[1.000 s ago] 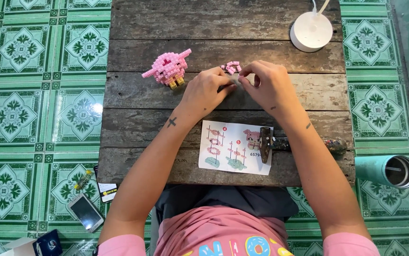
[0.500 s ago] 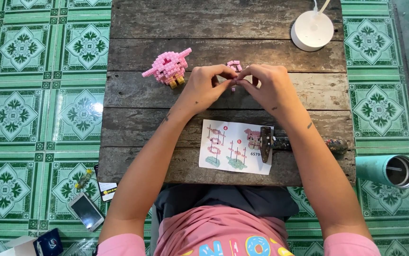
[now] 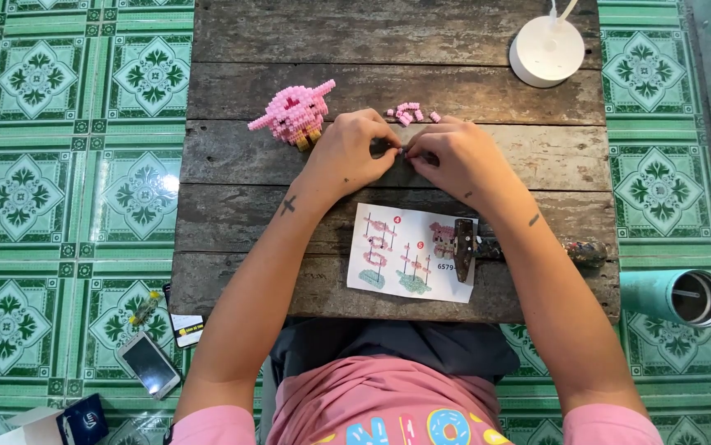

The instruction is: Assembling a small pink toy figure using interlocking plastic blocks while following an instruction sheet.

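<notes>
Both hands meet at the middle of a weathered wooden plank table [image 3: 232,214], fingertips pinched together over something very small. The left hand [image 3: 347,155] and the right hand [image 3: 454,161] press their thumbs and forefingers toward each other around a tiny dark piece [image 3: 402,152], most likely a small building brick, though it is too small and too covered by the fingers to tell its shape. Each hand's grip is narrow, closed to a fine pinch on that piece, which sits just above the table top between the two hands. Just beyond the fingers, a loose cluster of pink bricks [image 3: 409,113] lies on the planks. To the left of it stands a finished pink brick figure [image 3: 294,115] with wing-like parts sticking out on both sides, near the left hand but not touching it. Nearer the person, an instruction sheet [image 3: 397,251] with coloured step drawings lies flat, and a hammer [image 3: 487,245] rests with its head on the sheet's right edge. A white round lamp base [image 3: 547,51] stands at the far right corner of the table.
</notes>
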